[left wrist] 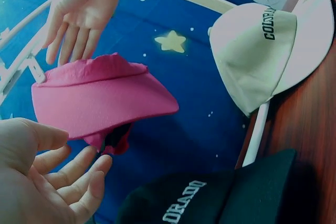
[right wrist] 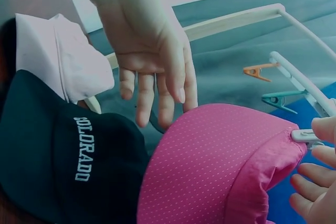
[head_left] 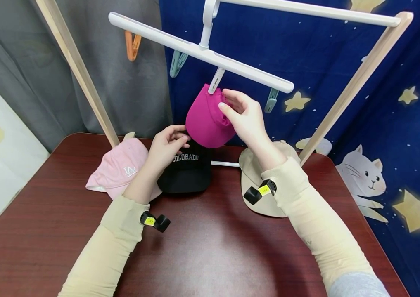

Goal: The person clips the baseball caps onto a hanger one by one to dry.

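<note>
While the magenta cap (head_left: 204, 119) hangs from the white clip (head_left: 216, 81) near the tabletop's (head_left: 210, 247) far edge, the left hand (head_left: 163, 146) and right hand (head_left: 248, 117) flank it, fingers loose, apparently gripping nothing. This looks like steadying; next, probably, both withdraw gently. The left wrist view reveals lettering (left wrist: 269, 23) on the beige cap (left wrist: 252, 51), unseen from the head.
</note>
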`<act>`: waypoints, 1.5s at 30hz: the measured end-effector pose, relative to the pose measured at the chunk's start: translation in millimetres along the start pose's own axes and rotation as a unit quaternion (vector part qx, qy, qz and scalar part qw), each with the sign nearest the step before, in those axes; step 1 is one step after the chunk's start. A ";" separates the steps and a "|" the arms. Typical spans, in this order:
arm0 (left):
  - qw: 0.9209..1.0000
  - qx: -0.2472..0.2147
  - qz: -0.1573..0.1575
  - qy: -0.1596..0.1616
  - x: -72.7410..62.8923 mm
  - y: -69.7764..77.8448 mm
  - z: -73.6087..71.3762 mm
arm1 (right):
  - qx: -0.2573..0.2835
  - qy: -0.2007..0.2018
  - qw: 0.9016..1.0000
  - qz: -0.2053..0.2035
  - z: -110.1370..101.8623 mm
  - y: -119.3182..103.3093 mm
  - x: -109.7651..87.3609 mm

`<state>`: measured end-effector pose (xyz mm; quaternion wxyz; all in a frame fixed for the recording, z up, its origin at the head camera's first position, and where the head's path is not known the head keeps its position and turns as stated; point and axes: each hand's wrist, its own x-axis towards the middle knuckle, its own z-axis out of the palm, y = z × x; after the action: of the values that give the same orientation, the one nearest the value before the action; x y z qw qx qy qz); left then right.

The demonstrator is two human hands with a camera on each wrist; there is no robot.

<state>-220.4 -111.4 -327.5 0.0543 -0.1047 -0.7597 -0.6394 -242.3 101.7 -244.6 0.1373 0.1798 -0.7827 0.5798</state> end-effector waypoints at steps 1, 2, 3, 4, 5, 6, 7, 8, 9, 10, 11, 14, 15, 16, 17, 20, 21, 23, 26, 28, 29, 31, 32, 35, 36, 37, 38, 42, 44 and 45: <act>1.000 0.000 0.000 0.001 -0.4 -1.5 -1.5 | -0.003 0.002 1.000 -0.002 -0.6 0.9 -1.3; 1.000 0.000 0.000 0.001 -0.7 -2.8 -3.0 | -0.005 0.004 1.000 -0.003 -1.0 1.9 -2.7; 1.000 0.000 -0.001 0.003 -0.9 -4.3 -4.5 | -0.007 0.006 1.000 -0.007 -1.6 3.0 -4.1; 1.000 -0.001 -0.001 0.004 -1.0 -5.9 -6.0 | -0.010 0.008 1.000 -0.010 -2.0 3.8 -5.5; 1.000 0.000 -0.001 0.005 -1.3 -7.4 -7.7 | -0.013 0.010 1.000 -0.015 -2.3 4.6 -7.0; 1.000 0.002 -0.002 0.006 -1.8 -8.8 -9.4 | -0.015 0.012 1.000 -0.018 -2.6 5.4 -8.6; 1.000 0.008 -0.003 0.007 -2.5 -9.8 -11.2 | -0.019 0.014 0.999 -0.022 -2.8 6.4 -10.0; 1.000 0.015 -0.004 0.008 -3.1 -10.9 -13.1 | -0.022 0.016 0.999 -0.024 -3.0 7.2 -11.7; 1.000 0.022 -0.005 0.009 -3.8 -12.1 -15.0 | -0.025 0.018 0.999 -0.027 -3.1 8.0 -13.4; 0.999 0.030 -0.005 0.010 -4.7 -13.2 -17.0 | -0.026 0.020 0.999 -0.029 -3.1 8.9 -15.0; 0.999 0.039 -0.007 0.012 -5.7 -14.0 -18.9 | -0.027 0.021 0.999 -0.030 -3.2 10.4 -16.2; 0.998 0.062 -0.014 0.016 -8.5 -16.3 -24.3 | -0.022 0.024 0.999 -0.030 -3.8 14.9 -19.7; 0.997 0.067 -0.017 0.017 -9.6 -16.8 -25.8 | -0.018 0.026 0.999 -0.031 -4.0 16.1 -20.8; 0.997 0.070 -0.018 0.018 -10.5 -17.2 -27.4 | -0.015 0.028 0.999 -0.033 -4.3 17.0 -22.0; 0.997 0.072 -0.021 0.017 -11.3 -18.2 -28.9 | -0.010 0.030 0.999 -0.035 -4.5 17.3 -23.4; 0.997 0.076 -0.025 0.018 -14.3 -19.5 -33.1 | 0.002 0.035 0.999 -0.036 -4.7 10.2 -30.6; 0.996 0.079 -0.027 0.020 -15.3 -19.8 -34.4 | 0.006 0.037 0.999 -0.038 -4.8 7.0 -33.4; 0.996 0.087 -0.029 0.023 -17.1 -20.7 -36.9 | 0.012 0.041 0.999 -0.034 -4.8 1.5 -38.8; 0.993 0.114 -0.030 0.028 -19.9 -21.6 -40.1 | 0.022 0.051 0.998 -0.025 -4.9 3.7 -43.4; 0.990 0.135 -0.030 0.029 -21.3 -23.4 -41.9 | 0.035 0.062 0.997 -0.020 -5.4 14.5 -44.0; 0.989 0.145 -0.030 0.029 -22.1 -24.3 -42.6 | 0.040 0.068 0.997 -0.017 -5.5 20.8 -44.0; 0.986 0.161 -0.028 0.032 -23.7 -25.8 -43.8 | 0.047 0.082 0.995 -0.009 -5.6 33.7 -44.5; 0.985 0.165 -0.029 0.033 -24.5 -26.6 -44.4 | 0.054 0.090 0.994 -0.009 -5.6 40.4 -45.0; 0.983 0.177 -0.032 0.038 -27.0 -28.2 -45.9 | 0.065 0.113 0.992 0.002 -4.5 51.2 -49.5; 0.983 0.179 -0.034 0.040 -27.8 -28.7 -46.5 | 0.071 0.120 0.990 0.006 -4.1 54.3 -51.4; 0.982 0.180 -0.038 0.040 -28.7 -28.9 -47.1 | 0.077 0.126 0.989 0.010 -3.6 57.6 -53.3; 0.982 0.180 -0.042 0.041 -29.5 -29.5 -47.8 | 0.082 0.132 0.988 0.015 -3.1 60.6 -55.4; 0.983 0.172 -0.058 0.040 -33.0 -31.7 -49.6 | 0.101 0.147 0.983 0.038 0.1 73.1 -63.0; 0.983 0.167 -0.063 0.041 -34.4 -33.5 -49.8 | 0.103 0.153 0.982 0.044 2.9 79.4 -66.2; 0.984 0.164 -0.065 0.041 -35.2 -34.3 -49.7 | 0.105 0.157 0.981 0.046 4.4 82.2 -67.7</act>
<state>-196.6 -168.9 -359.2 0.0600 -0.0183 -0.8564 -0.5125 -217.7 127.3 -345.1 0.2115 0.0639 -0.6935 0.6858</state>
